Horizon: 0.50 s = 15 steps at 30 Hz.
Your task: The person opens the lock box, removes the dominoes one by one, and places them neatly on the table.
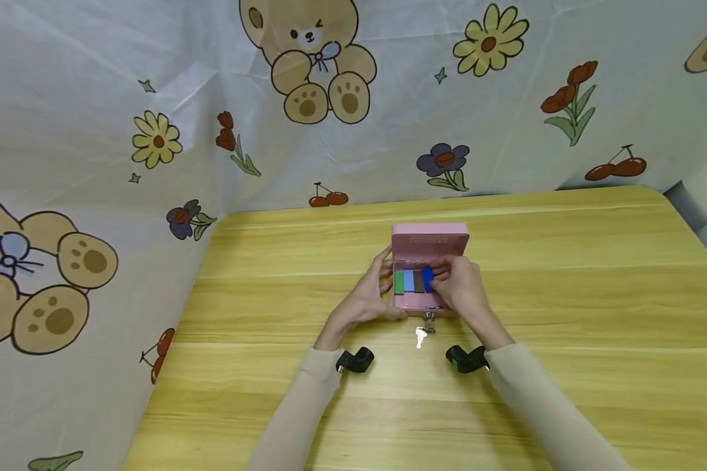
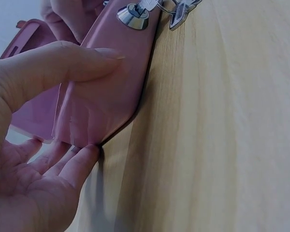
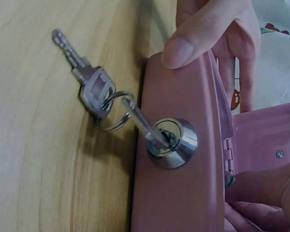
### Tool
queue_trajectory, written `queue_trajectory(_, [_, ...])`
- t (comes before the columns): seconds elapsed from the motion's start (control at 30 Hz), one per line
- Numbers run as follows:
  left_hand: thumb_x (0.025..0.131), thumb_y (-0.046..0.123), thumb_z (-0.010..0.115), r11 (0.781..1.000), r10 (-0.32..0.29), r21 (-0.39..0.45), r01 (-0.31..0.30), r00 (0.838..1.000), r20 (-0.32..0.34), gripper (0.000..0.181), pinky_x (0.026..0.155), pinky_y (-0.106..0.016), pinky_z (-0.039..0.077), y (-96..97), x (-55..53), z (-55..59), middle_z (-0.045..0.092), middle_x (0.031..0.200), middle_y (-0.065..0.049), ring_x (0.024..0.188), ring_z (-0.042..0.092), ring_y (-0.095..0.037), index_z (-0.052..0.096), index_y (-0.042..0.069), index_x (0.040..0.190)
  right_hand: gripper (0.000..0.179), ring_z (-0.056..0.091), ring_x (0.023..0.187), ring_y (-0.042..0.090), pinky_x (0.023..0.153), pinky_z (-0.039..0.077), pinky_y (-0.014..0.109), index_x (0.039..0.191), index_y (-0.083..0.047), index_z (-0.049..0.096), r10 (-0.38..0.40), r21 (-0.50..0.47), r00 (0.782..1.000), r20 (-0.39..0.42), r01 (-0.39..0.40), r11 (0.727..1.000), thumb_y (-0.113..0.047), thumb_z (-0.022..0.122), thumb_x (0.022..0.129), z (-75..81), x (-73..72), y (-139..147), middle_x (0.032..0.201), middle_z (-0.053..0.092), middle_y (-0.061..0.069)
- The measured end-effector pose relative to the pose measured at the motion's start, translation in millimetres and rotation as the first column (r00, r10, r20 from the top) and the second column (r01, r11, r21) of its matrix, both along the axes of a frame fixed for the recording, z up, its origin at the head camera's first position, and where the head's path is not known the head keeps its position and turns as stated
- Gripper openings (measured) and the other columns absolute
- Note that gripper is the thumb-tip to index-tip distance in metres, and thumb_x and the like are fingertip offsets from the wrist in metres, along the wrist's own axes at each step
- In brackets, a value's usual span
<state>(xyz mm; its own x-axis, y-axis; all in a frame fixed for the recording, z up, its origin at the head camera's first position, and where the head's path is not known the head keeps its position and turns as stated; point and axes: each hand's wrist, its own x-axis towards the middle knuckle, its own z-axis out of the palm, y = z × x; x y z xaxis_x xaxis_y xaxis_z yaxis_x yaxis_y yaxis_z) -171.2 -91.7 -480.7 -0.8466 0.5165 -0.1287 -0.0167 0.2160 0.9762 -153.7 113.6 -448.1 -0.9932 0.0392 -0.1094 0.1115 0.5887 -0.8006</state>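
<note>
A pink metal lock box [image 1: 430, 228] stands on the table with its lid raised. My left hand [image 1: 365, 296] holds the box at its left side, the thumb pressed on the front wall and the fingers at the side. Inside, a green block [image 1: 398, 283], a light blue block [image 1: 409, 280] and a brown block [image 1: 419, 281] lie in a row. At the row's right end my right hand [image 1: 464, 286] pinches a dark blue block [image 1: 427, 279]; its fingertips are partly hidden. A key sits in the front lock [image 3: 183, 145], with a second key [image 3: 94, 92] hanging from the ring.
The box rests on a wooden table [image 1: 241, 340] toward its far edge. Behind and to the left hangs a white cloth [image 1: 389, 157] printed with bears and flowers. Black wrist devices [image 1: 356, 360] sit on both forearms.
</note>
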Motion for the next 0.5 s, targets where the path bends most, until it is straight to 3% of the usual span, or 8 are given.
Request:
queue_trajectory(0.33, [0.066,-0.020,0.087,1.000,-0.001,0.014,0.001,1.000,0.007,0.138,0.122,-0.032,0.039,-0.1,-0.2,1.3,0.032,0.163,-0.011,0.154,0.031,-0.027,0.006,0.026,0.169,0.028,0.075,0.095,0.038,0.085,0.067,0.042,0.116,0.015,0.070,0.022,-0.068,0.999,0.029,-0.020,0.997,0.013,0.071,0.088,3.7,-0.9,5.3,0.108,0.073,0.030])
queue_trajectory(0.43, [0.066,-0.020,0.086,1.000,-0.003,0.027,0.003,1.000,0.012,0.138,0.124,-0.032,0.037,-0.8,-0.4,0.0,0.032,0.163,-0.010,0.153,0.031,-0.027,0.006,0.026,0.169,0.032,0.075,0.097,0.033,0.088,0.066,0.036,0.120,0.014,0.070,0.020,-0.158,0.997,0.075,-0.008,0.987,0.007,0.075,0.089,5.7,0.7,9.2,0.112,0.073,0.029])
queue_trajectory(0.5, [0.066,-0.021,0.086,0.999,-0.002,0.034,0.001,1.000,0.017,0.138,0.124,-0.032,0.036,-1.2,-0.5,-1.1,0.033,0.163,-0.010,0.153,0.031,-0.027,0.007,0.025,0.169,0.037,0.076,0.096,0.024,0.087,0.064,0.028,0.125,0.014,0.068,0.031,-0.257,0.993,0.113,-0.001,0.966,0.004,0.076,0.091,6.9,2.5,13.1,0.117,0.073,0.028])
